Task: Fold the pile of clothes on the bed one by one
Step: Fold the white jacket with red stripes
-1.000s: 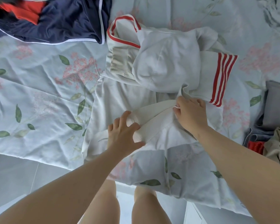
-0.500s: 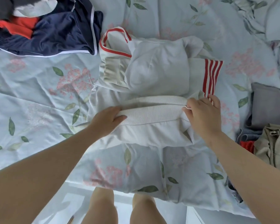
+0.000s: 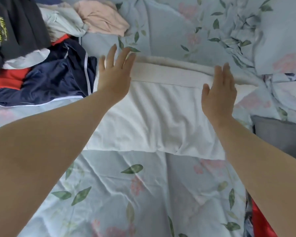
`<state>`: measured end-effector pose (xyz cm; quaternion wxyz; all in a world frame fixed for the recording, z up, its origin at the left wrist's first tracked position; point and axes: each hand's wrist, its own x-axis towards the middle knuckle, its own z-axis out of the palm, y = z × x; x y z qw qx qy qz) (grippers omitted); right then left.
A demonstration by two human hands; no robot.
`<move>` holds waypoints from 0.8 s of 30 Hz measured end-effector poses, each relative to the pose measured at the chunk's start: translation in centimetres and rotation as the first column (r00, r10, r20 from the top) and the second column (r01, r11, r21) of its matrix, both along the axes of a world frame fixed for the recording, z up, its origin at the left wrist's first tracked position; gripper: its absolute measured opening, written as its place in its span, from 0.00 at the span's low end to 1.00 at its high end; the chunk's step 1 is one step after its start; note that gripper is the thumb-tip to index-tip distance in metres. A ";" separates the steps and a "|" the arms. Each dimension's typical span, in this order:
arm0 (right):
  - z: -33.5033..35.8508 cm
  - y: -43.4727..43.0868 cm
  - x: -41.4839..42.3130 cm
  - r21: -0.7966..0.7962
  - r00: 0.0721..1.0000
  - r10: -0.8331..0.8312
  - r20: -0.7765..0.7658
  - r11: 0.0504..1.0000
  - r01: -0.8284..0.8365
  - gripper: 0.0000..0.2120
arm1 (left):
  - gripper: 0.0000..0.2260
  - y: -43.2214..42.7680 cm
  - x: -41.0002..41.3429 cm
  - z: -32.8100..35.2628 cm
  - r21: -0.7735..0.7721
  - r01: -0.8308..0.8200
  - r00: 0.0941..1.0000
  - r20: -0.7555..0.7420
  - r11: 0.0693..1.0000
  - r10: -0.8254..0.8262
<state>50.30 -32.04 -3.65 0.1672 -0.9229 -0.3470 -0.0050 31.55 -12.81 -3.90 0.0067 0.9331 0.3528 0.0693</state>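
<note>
The yellow print on the crumpled black garment (image 3: pixel 19 28) at the far left is too blurred to read, and the left edge cuts that garment off. The left hand (image 3: pixel 114 74) covers the left end of the ribbed band of the folded white garment (image 3: pixel 154 117), and the right forearm overlaps its right edge. The right edge crops a flat grey cloth (image 3: pixel 280 134), the bottom edge a bright red cloth (image 3: pixel 261 221).

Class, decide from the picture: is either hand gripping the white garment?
No: the left hand and right hand both have straight fingers, none curled round the white garment.
</note>
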 end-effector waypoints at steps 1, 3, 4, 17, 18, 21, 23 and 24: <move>-0.8 -0.1 -0.5 -0.041 0.998 0.010 -0.057 0.999 -0.012 0.27 | 0.29 -0.3 -0.4 -1.3 -0.058 -0.082 0.993 -0.088 0.995 0.077; -3.0 -0.8 -2.0 -0.138 0.984 -0.013 -0.179 0.990 -0.012 0.30 | 0.33 -1.5 -2.2 -4.2 -0.185 -0.201 0.966 -0.201 0.962 0.164; -4.3 -1.5 -3.0 -0.195 0.972 -0.034 -0.234 0.981 -0.013 0.31 | 0.33 -2.4 -3.4 -5.7 -0.247 -0.252 0.953 -0.233 0.936 0.195; -12.4 -4.2 -10.3 -0.435 0.902 0.362 -0.237 0.791 -0.431 0.40 | 0.32 -3.9 -10.9 -13.6 -0.665 -0.672 0.625 -0.275 0.325 0.731; -12.4 -4.1 -9.8 -0.421 0.906 0.368 -0.211 0.802 -0.423 0.36 | 0.29 -3.8 -11.2 -13.7 -0.722 -0.615 0.644 -0.227 0.318 0.730; -11.8 -3.3 -8.2 -0.416 0.893 0.390 -0.224 0.790 -0.450 0.33 | 0.21 -4.0 -11.8 -13.5 -0.767 -0.529 0.696 -0.147 0.364 0.703; -11.2 -3.1 -7.5 -0.415 0.883 0.409 -0.230 0.780 -0.469 0.31 | 0.15 -4.6 -12.2 -13.1 -0.766 -0.505 0.729 -0.132 0.398 0.672; -10.8 -3.3 -7.5 -0.418 0.885 0.408 -0.226 0.780 -0.466 0.30 | 0.13 -4.9 -12.6 -12.9 -0.766 -0.495 0.740 -0.125 0.409 0.661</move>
